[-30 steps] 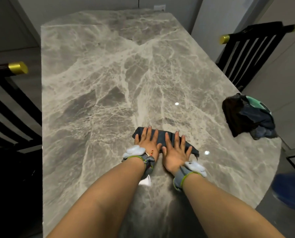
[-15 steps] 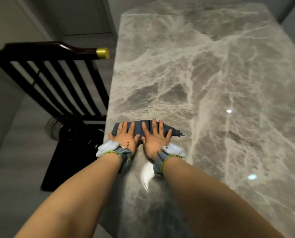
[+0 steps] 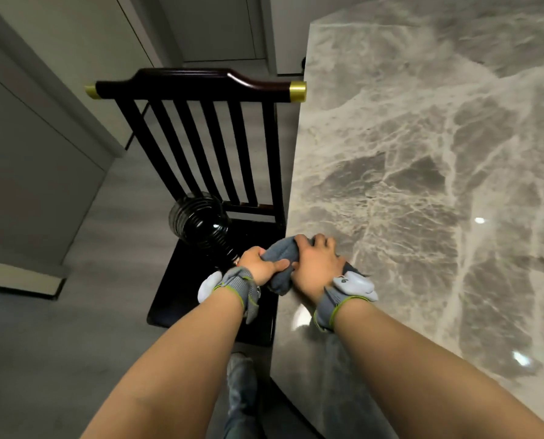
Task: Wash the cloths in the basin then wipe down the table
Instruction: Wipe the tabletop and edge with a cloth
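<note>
A blue-grey cloth (image 3: 281,261) is bunched up at the left edge of the grey marble table (image 3: 422,185). My left hand (image 3: 259,266) hangs just past the edge and grips the cloth's left end, thumb across it. My right hand (image 3: 316,264) presses on the cloth's right part on the tabletop, fingers curled over it. Much of the cloth is hidden under my hands. Both wrists wear grey bands with white devices.
A dark wooden chair (image 3: 201,90) with brass-tipped top rail stands against the table's left edge. A ribbed black glass vase or bowl (image 3: 199,221) rests on its seat, close to my left hand. Grey floor lies to the left.
My hands slid the cloth leftward across the table to its left edge. The flat, spread cloth is now gathered into a bunch, and my flat palms have curled around it.
</note>
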Demonstrator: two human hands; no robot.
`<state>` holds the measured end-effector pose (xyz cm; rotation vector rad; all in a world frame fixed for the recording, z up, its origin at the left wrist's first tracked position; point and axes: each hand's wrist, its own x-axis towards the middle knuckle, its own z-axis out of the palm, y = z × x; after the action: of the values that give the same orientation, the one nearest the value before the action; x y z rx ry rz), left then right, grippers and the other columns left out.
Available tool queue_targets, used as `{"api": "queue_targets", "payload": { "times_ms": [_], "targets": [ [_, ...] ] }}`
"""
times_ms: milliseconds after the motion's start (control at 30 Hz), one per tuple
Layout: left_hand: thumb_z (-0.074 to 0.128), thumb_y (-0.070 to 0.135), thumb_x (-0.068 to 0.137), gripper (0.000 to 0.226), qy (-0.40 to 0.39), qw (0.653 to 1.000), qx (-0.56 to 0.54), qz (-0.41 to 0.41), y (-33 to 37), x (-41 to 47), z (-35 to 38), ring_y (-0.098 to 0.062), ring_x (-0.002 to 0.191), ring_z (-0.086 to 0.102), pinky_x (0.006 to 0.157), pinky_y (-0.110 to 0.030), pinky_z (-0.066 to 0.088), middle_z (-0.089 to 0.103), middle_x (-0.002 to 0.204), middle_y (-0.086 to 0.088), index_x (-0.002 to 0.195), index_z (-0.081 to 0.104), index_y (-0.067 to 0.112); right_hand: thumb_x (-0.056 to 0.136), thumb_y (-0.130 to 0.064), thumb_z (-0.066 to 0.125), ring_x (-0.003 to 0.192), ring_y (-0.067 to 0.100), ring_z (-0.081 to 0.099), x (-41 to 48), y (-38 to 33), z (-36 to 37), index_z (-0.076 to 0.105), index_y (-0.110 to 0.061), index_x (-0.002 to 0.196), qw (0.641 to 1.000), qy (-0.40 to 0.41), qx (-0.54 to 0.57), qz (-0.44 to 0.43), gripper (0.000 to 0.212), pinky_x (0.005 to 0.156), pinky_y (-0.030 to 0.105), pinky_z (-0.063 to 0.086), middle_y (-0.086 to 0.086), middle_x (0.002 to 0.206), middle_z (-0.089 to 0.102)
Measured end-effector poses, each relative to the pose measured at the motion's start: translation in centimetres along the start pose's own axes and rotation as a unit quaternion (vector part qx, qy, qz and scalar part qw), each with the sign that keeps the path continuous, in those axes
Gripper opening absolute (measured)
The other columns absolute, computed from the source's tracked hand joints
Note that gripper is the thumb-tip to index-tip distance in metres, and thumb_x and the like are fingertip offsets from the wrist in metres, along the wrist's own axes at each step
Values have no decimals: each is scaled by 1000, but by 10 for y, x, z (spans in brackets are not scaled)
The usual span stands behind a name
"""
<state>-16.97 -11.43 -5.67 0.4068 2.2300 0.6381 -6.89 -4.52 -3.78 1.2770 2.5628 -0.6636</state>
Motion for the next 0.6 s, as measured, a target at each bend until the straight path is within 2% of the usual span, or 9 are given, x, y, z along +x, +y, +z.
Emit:
{"api": "queue_targets", "payload": {
  "times_ms": [67,133,233,333,433,467,600],
  "targets": [
    [77,23,76,33,-22,998,-58,-16,-14,7,-16,-12,66,50,51,-16,39,56,83,-3,67,45,22,81,-29,55,122,31,32,2,-15,5,38,-26,128,1000,3,0,5,50,88,43,38,9,127,41],
    [76,19,77,29,-51,995,-76,-37,-36,23,-42,-9,60,48,49,-21,43,54,77,-1,72,48,21,80,-28,57,122,31,32,7,-49,16,39,-25,128,999,0,-32,2,51,89,42,36,9,126,40],
    [76,16,76,26,-44,995,-63,-58,-73,48,-75,-12,57,49,44,-21,45,55,75,-2,86,52,15,83,-25,54,122,30,34,21,-97,44,41,-22,130,997,-24,-76,-20,48,91,42,34,9,127,42],
    [76,11,74,26,-29,993,-60,-95,-118,72,-103,-21,72,56,62,-29,52,64,90,-18,96,62,7,87,-22,51,125,29,38,31,-136,86,39,-24,134,995,-97,-32,-7,49,97,41,38,8,131,45],
    [75,12,75,34,-30,991,-38,-123,-161,93,-120,-30,90,65,77,-35,54,67,100,-21,105,64,1,90,-16,47,125,25,43,37,-164,134,40,-29,134,988,-155,-1,23,46,98,37,40,5,131,49],
    [74,14,76,35,-61,986,-9,-153,-222,158,-113,-32,98,65,80,-35,54,67,104,-19,107,64,2,91,-16,46,125,23,45,78,-193,215,41,-32,133,981,-182,-1,65,45,97,36,41,4,130,50],
    [71,18,77,34,-66,990,31,-124,-245,172,-101,-30,103,63,82,-31,50,67,109,-16,108,63,6,95,-16,43,125,20,45,95,-191,245,44,-36,132,978,-172,-23,113,43,97,35,39,2,130,51]
  ]
}}
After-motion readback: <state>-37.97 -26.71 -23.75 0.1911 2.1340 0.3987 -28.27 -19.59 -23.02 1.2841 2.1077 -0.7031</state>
